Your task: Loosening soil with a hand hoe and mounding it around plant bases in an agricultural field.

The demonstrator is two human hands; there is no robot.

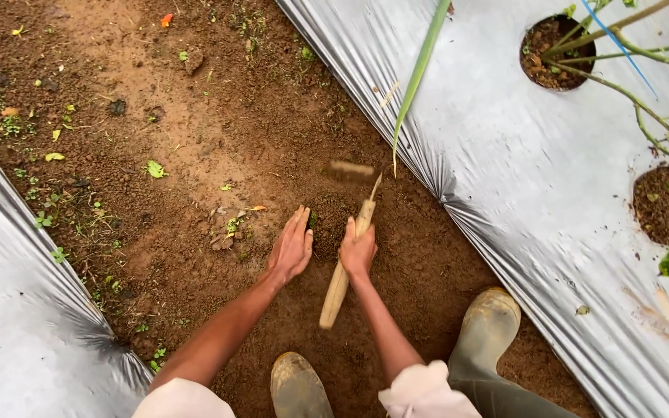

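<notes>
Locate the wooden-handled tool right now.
Head view, centre: the wooden-handled tool is gripped in the right hand, over the soil furrow, beside the left hand.

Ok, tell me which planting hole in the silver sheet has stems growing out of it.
The upper hole near the top edge: green stems rise from its soil. The lower hole at the right edge shows only bare soil, with leaves hanging over it.

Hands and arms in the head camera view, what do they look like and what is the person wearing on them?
Both the left hand and the right hand are bare, with no gloves, rings or watch showing. The forearms are bare too. Pale, whitish sleeves are pushed up near the elbows: the left sleeve and the right sleeve, whose cloth is bunched.
</notes>
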